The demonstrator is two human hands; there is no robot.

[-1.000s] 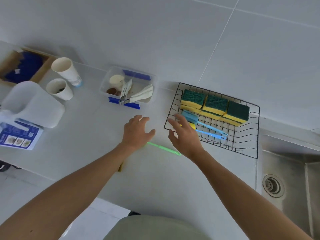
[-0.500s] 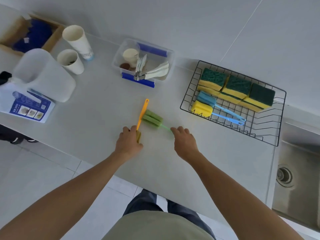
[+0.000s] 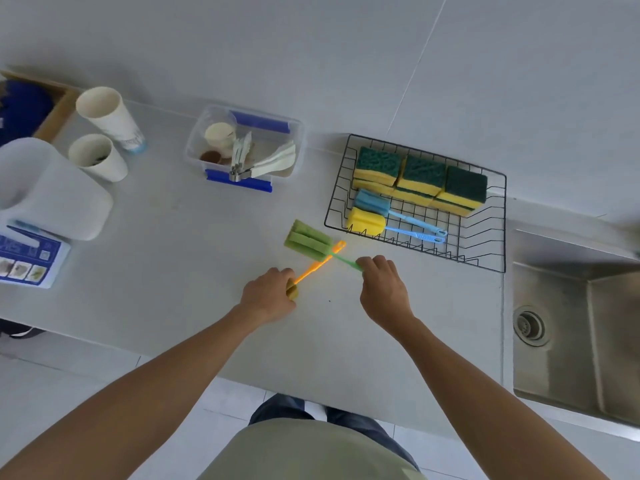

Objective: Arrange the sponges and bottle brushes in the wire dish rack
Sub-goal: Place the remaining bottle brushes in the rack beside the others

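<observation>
A black wire dish rack [image 3: 485, 265] stands on the counter by the wall. Inside it several yellow-and-green sponges [image 3: 422, 176] line the far side, with a blue bottle brush [image 3: 374, 202] and a yellow-headed brush [image 3: 366, 221] in front of them. My right hand [image 3: 382, 289] grips the handle of a green bottle brush [image 3: 308, 239], whose sponge head points toward the rack's near left corner. My left hand [image 3: 268, 299] is closed on the head end of an orange bottle brush [image 3: 317, 266]. The orange handle crosses the green one.
A clear box with blue clips [image 3: 242, 150] holds utensils at the back. Two paper cups [image 3: 104, 133], a white jug [image 3: 52, 192] and a blue leaflet [image 3: 31, 254] sit at the left. A steel sink [image 3: 571, 334] lies right of the rack.
Both hands have closed on the brushes and carried them right, toward the rack. The orange handle has swung over and now crosses the green one. The view has shifted.
</observation>
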